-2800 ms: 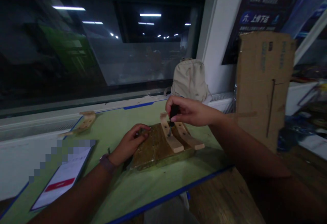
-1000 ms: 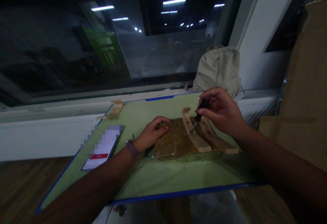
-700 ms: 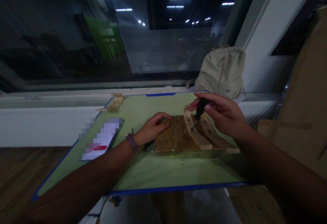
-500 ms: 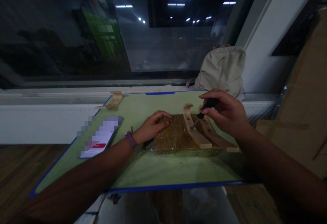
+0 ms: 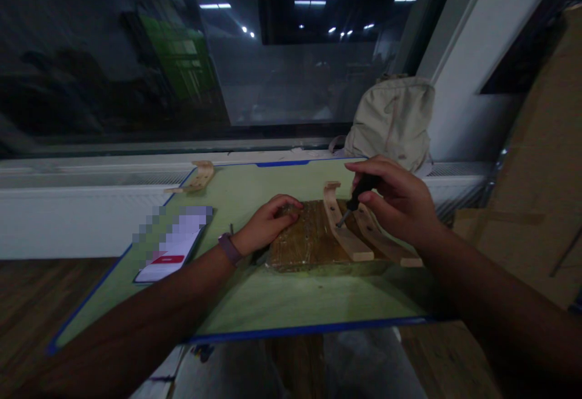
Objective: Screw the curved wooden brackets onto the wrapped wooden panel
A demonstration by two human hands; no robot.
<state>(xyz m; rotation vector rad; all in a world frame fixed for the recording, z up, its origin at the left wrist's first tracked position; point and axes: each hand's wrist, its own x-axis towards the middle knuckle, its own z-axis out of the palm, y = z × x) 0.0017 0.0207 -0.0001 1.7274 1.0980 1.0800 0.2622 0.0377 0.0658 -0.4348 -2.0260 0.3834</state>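
A black-handled screwdriver (image 5: 359, 196) is gripped in my right hand (image 5: 394, 202). Its shaft slants down to the left, and the tip meets the nearer hole of a curved wooden piece (image 5: 350, 242). Beside that piece, to the right, a second curved wooden piece (image 5: 386, 248) with holes is partly covered by my right hand. Both pieces rest across a brown wooden block (image 5: 295, 244) wrapped in clear film. My left hand (image 5: 268, 223) holds the block at its far left corner, fingers bent over the edge and thumb on top. Whether a screw sits under the tip cannot be made out.
The block lies on a light green table (image 5: 273, 302) with a blue edge. A third curved wooden piece (image 5: 202, 176) lies at the far left corner, and a phone (image 5: 175, 253) at the left. Behind the table is a beige backpack (image 5: 393, 123); cardboard (image 5: 522, 174) stands at the right.
My right hand and the screwdriver handle have shifted slightly left, with the shaft a little steeper. The tip stays at the same hole. My left hand remains on the block.
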